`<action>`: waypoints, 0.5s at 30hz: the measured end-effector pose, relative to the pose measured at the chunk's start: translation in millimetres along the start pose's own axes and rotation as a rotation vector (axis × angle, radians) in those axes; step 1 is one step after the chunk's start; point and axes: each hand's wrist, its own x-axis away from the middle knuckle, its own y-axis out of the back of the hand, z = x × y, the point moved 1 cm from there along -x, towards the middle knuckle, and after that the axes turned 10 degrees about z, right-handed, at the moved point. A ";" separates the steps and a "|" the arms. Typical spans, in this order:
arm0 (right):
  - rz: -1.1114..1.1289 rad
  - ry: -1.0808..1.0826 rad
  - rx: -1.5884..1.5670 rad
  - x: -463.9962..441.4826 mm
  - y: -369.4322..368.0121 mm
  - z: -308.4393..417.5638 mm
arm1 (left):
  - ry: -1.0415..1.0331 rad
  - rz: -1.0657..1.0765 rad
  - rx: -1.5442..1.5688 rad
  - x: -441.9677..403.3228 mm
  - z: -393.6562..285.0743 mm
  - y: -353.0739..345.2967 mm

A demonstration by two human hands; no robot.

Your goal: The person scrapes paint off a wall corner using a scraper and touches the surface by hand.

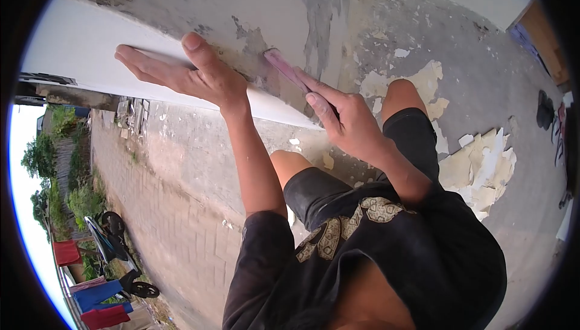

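My right hand (pixel 356 123) is closed around a narrow, flat, pinkish scraper (pixel 281 66), thumb laid along it. The scraper's far end meets the patchy grey wall face (pixel 266 12), where paint has come off in places. My left hand (pixel 208 82) is open, fingers stretched out and thumb apart. It lies over the corner between that grey face and the white wall face (pixel 66 43), holding nothing. Whether its palm presses on the wall I cannot tell.
Large peeled paint flakes (pixel 480 170) lie on the grey floor by my knee, with smaller chips around. Dark footwear (pixel 544 109) sits at the far right. On the left are a paved yard (pixel 175 209), a parked motorbike (pixel 115 245) and hanging laundry (pixel 99 294).
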 end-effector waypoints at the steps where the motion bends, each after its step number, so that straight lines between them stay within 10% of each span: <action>1: -0.002 0.015 0.003 -1.2 0.3 0.9 | -0.013 -0.006 0.004 -2.0 1.8 -0.7; 15: 0.036 0.001 -0.015 6.0 4.2 2.5 | 0.006 0.017 -0.054 0.8 -0.7 1.2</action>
